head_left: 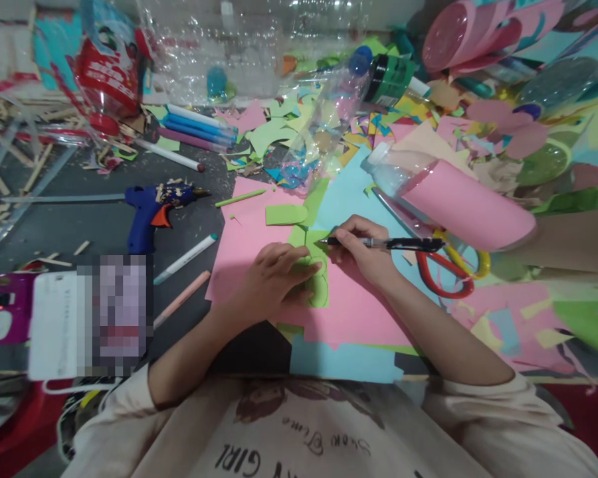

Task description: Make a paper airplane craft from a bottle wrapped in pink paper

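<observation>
My right hand (361, 247) grips a black pen (403, 243), its tip at the upper part of a green paper piece (320, 292). Rounded outlines are drawn on that piece. My left hand (274, 277) lies with fingers spread over its left side, pressing on it. Underneath is a pink paper sheet (244, 245). Just above my hands rests a small green paper strip (285, 214) with a rounded end. Scissors (446, 282) with red and yellow handles lie right of my right hand.
A blue glue gun (152, 206) and several markers (185, 259) lie to the left. On the right is a bottle wrapped in pink paper (471, 202). Paper scraps (272, 136) and a red-labelled bottle (107, 73) are at the back. Light blue paper (346, 362) lies near the table edge.
</observation>
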Motion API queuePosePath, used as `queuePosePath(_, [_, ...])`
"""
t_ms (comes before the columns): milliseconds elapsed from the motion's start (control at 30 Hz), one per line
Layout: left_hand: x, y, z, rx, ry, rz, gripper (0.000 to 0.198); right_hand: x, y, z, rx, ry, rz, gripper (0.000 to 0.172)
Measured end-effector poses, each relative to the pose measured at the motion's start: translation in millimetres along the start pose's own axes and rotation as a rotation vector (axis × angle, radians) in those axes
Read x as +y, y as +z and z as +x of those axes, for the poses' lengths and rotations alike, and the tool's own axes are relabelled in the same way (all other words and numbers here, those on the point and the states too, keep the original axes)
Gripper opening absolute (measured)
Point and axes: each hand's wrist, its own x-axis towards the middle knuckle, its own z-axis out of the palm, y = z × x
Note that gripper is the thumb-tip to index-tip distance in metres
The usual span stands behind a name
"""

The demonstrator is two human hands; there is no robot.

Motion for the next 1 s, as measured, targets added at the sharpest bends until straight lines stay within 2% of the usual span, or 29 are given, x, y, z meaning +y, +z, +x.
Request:
queuePosePath(267, [11, -6.6, 3, -0.129, 0.038, 0.044, 0.04, -6, 3, -1, -0.054, -0.011, -0.278, 0.021])
queuePosePath(567, [14, -8.1, 5, -0.135, 0.03, 0.019, 0.037, -5, 4, -2, -0.139, 0.004, -0.318, 0.021])
queuePosePath(800, [13, -6.7, 4, -0.137, 0.02, -0.011, 0.038, -4, 4, -2, -0.127, -0.001, -0.305, 0.021])
queuePosePath(933, [14, -7.5, 5, -0.151, 0.014, -0.004, 0.039, -4, 5, -2, -0.053, -0.039, -0.324, 0.024])
queuePosePath(1000, [14, -7.7, 5, -0.154, 0.017, -0.009, 0.04, -4, 5, -1, -0.057, -0.057, -0.337, 0.023])
